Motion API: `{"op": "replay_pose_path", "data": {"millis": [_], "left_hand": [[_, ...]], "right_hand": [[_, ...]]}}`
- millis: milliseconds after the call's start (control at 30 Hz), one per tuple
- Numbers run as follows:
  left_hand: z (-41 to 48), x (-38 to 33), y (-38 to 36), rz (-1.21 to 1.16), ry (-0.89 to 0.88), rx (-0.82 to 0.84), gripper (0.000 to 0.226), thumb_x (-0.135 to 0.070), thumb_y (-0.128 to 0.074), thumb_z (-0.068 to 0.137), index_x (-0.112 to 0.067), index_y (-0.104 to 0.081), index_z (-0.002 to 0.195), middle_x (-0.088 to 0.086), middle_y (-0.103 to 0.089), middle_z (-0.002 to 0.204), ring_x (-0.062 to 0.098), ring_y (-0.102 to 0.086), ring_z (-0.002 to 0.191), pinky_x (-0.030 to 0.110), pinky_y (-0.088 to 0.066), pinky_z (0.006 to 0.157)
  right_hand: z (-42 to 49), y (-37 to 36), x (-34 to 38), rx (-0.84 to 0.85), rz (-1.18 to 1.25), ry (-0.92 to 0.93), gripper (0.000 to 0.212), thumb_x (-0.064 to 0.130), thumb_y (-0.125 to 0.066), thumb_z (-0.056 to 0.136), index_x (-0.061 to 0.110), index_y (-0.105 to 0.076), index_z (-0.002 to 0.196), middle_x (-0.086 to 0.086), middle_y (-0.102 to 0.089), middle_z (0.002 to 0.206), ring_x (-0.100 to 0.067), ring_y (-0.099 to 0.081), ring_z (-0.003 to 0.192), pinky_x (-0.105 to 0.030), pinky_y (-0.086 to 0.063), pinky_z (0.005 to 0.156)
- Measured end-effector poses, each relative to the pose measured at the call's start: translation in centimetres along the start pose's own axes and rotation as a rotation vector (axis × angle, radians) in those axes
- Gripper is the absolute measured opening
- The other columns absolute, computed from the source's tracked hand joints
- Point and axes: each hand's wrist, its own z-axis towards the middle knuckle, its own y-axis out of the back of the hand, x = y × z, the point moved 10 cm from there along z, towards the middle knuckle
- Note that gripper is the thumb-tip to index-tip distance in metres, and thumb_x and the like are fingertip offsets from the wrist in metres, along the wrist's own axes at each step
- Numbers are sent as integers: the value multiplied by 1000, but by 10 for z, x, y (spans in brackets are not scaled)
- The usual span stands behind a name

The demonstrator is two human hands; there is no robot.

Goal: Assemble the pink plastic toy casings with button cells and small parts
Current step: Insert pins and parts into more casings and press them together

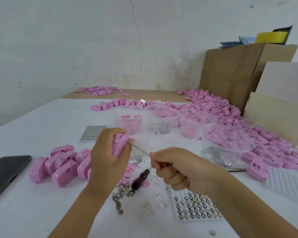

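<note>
My left hand grips a pink toy casing held above the white table. My right hand grips a screwdriver; its thin metal shaft points left, and the tip touches the casing's right edge. A second tool with a dark handle lies on the table between my hands. Below my right hand lies a tray of button cells. Another cell tray lies further back. Small metal parts and clear bits are scattered close to me.
Several closed pink casings lie in a group at the left, beside a dark phone. Clear tubs of pink and metal parts stand at the back. A large heap of pink pieces spreads right, in front of cardboard boxes.
</note>
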Motion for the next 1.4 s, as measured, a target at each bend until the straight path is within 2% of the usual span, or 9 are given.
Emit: {"op": "replay_pose_path", "data": {"millis": [100,300,500,567,767,933,1067,1267,1400], "left_hand": [[-2,-5,4,38,-44,-6,19,-6,-71,78,-4,-60,93,-5,-56,89,-10,-49,84,-1,-34,79],[-8,9,-11,154,71,56,23,5,-69,78,-3,-58,95,0,-51,89,-5,-45,79,-6,-29,74],[-3,-12,2,126,-100,-53,18,0,-69,75,2,-58,90,9,-57,84,4,-44,76,-3,-32,78],[3,-15,-1,136,-111,-30,19,2,-69,76,3,-58,91,8,-56,85,3,-43,78,-4,-31,79],[23,-20,-28,197,-72,105,19,10,-66,75,4,-55,90,14,-54,85,17,-44,73,11,-30,65],[23,-43,-21,147,-257,7,16,9,-68,75,8,-58,87,17,-58,79,13,-46,75,8,-34,69],[24,-46,-19,119,-281,-6,15,5,-67,76,7,-58,88,17,-60,80,12,-46,76,5,-35,72],[25,-21,-36,122,-30,72,16,6,-65,78,2,-54,90,14,-56,89,7,-42,70,-3,-31,70],[23,-21,-42,112,-45,79,18,7,-65,77,0,-53,87,16,-58,89,24,-52,78,-1,-32,70]], "right_hand": [[-5,-8,-6,48,110,-23,36,32,-41,98,18,-45,65,7,-26,45,-4,-17,34,-15,-14,32],[-14,6,43,-616,-1251,360,44,44,-28,100,22,-25,62,6,-34,56,-11,-28,46,-27,-28,48],[3,-7,-7,99,154,-72,41,41,-53,86,22,-50,50,9,-24,42,-3,-16,31,-13,-14,28],[7,-7,-5,88,178,-38,40,39,-52,88,21,-51,52,9,-28,42,-3,-20,31,-14,-18,30],[-1,26,51,-622,-1068,380,43,42,-27,100,22,-27,62,5,-37,53,-13,-35,47,-28,-31,49],[6,19,17,7,-19,49,49,41,-43,94,22,-41,50,8,-25,44,-5,-15,34,-13,-14,31],[-9,-1,16,214,242,-24,34,31,-45,91,18,-51,61,8,-29,46,-2,-17,36,-12,-17,29],[-13,27,51,-567,-1224,306,23,31,-24,102,20,-33,84,6,-40,62,-11,-36,49,-29,-34,52],[-16,33,52,-692,-1231,341,33,41,-22,100,22,-28,74,6,-39,57,-12,-35,47,-29,-29,48]]}}
